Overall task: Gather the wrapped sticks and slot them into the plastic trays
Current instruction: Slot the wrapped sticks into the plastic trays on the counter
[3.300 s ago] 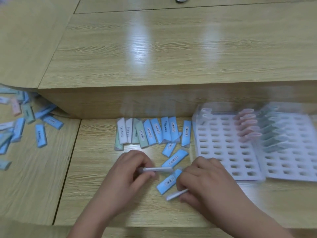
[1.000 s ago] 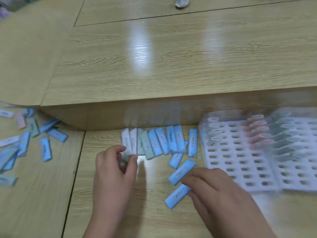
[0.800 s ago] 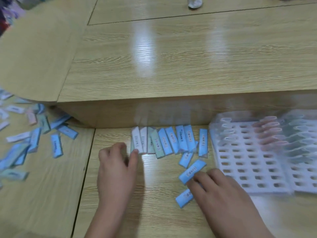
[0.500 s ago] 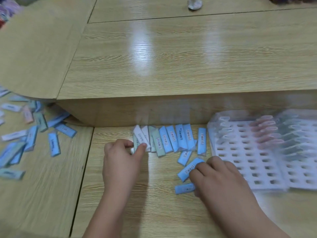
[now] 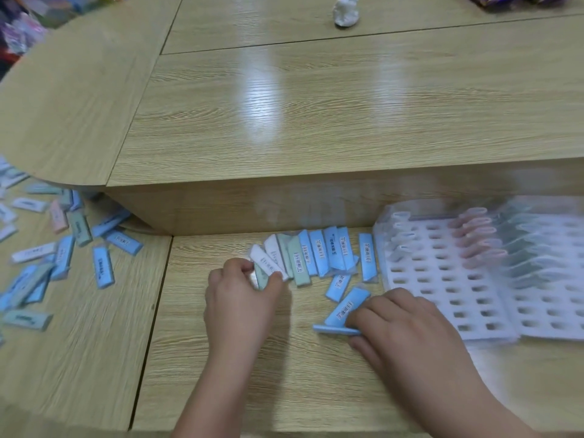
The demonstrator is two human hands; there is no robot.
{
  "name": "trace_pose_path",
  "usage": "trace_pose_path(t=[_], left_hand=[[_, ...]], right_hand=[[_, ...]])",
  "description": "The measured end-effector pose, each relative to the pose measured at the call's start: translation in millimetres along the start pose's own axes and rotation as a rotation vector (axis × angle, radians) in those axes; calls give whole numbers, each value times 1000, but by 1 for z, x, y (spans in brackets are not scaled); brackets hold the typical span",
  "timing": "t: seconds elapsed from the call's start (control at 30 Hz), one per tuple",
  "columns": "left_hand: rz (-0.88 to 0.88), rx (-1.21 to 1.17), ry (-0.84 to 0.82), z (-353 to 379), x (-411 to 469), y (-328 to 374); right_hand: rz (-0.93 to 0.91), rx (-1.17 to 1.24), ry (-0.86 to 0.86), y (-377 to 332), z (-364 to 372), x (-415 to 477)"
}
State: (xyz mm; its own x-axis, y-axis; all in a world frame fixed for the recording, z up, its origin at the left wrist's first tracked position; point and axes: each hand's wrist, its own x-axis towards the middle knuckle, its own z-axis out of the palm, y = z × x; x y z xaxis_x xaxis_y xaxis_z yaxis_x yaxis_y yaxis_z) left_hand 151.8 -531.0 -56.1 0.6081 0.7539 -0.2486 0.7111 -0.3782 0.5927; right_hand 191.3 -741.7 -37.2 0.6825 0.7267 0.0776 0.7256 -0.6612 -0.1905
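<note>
**Sticks** [image 5: 319,254] lie in a rough row, touching one another, against the step of the surface [image 5: 221,374], near 6 o'clock of the view.

**Left hand** [image 5: 240,298]: thumb and forefinger are closed on a white stick [image 5: 268,263] at the row's 9 o'clock end.

**Right hand** [image 5: 398,327]: fingers and thumb are closed on a blue stick [image 5: 335,329] turned on edge, at 5 o'clock of the row. Two more blue ones lie loose between row and hand.

**Trays** [image 5: 426,279]: two overlapping sheets sit just beside the row at its 3 o'clock. A short column of white pieces, pink sticks [image 5: 474,235] and green sticks [image 5: 531,251] stand in slots toward the 12 o'clock edge. Blur hides the count, and most slots show empty.

**Pile** [image 5: 63,248]: further sticks lie scattered well apart at 9 o'clock.

**Progress, as a judgement:** early. Gathering is under way and slotting is barely begun. The row, the loose pieces and the whole pile are yet to be placed.
</note>
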Motion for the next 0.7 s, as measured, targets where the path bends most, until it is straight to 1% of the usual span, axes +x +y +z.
trace_pose_path(t=[0.13, 0.2, 0.3, 0.4, 0.5, 0.57, 0.63, 0.7], left_hand=[[-44, 24, 53, 7, -3, 11], [-52, 24, 55, 9, -1, 13], [-81, -45, 38, 7, 6, 13], [-93, -111, 71, 1, 8, 11], [-97, -216, 106, -4, 3, 7], [-90, -331, 95, -7, -4, 8], [-64, -505, 41, -8, -15, 16], [5, -619, -52, -7, -29, 29]], right_hand=[[1, 12, -7, 2, -2, -2], [-1, 26, -10, 3, -3, -2], [-16, 53, 0, 4, -6, -3], [-18, 120, 23, 5, -12, -4], [49, 269, 76, 11, -22, -8], [124, 400, 89, 19, -31, -14], [171, 487, 112, 31, -38, -22], [191, 524, 146, 45, -45, -30]])
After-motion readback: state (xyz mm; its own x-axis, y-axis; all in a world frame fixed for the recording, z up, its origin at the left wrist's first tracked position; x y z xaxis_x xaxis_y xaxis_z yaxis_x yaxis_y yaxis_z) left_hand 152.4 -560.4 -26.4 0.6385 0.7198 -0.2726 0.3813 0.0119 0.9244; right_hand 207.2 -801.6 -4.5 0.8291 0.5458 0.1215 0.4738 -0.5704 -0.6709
